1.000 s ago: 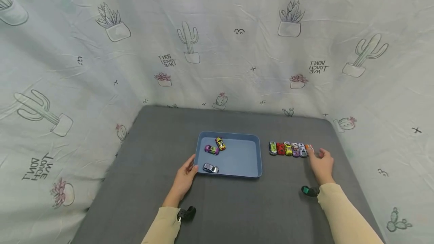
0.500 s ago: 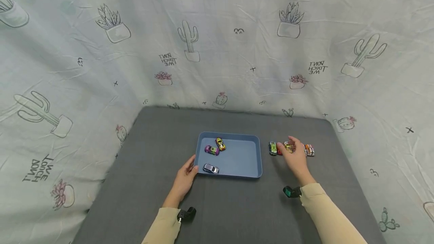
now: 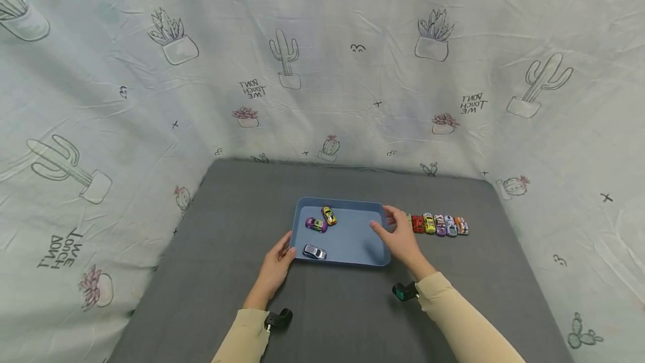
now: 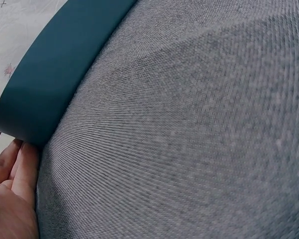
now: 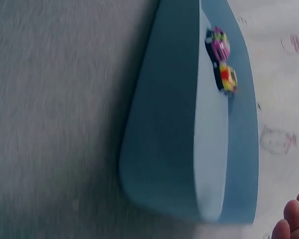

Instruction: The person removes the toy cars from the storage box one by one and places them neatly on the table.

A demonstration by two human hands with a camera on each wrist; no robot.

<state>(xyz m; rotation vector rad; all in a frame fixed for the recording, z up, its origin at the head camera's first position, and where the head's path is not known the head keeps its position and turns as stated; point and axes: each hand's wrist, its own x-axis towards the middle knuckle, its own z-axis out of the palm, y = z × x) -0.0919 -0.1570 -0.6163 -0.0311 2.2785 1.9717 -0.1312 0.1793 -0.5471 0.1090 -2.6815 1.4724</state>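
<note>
In the head view my left hand (image 3: 276, 265) holds the front left corner of a blue tray (image 3: 353, 242). The left wrist view has its fingers (image 4: 26, 172) against the outside of the tray wall (image 4: 55, 64). Inside the tray lie a purple toy car (image 3: 316, 224), a yellow toy car (image 3: 329, 215) and a silver toy car (image 3: 314, 252). My right hand (image 3: 405, 244) hovers at the tray's right side, fingers spread, with nothing visible in its grasp. Only the fingertips (image 5: 293, 215) of that hand show in the right wrist view.
Right of the tray, several toy cars stand side by side, among them a red car (image 3: 417, 224) and an orange-and-white car (image 3: 461, 226). A green car at the row's left end is mostly behind my right hand. Patterned cloth (image 3: 322, 71) surrounds the grey table (image 3: 342, 318).
My right hand has travelled left from the orange-and-white car, across the row, to the tray's right edge. My left hand has stayed at the tray corner. The cars look unmoved.
</note>
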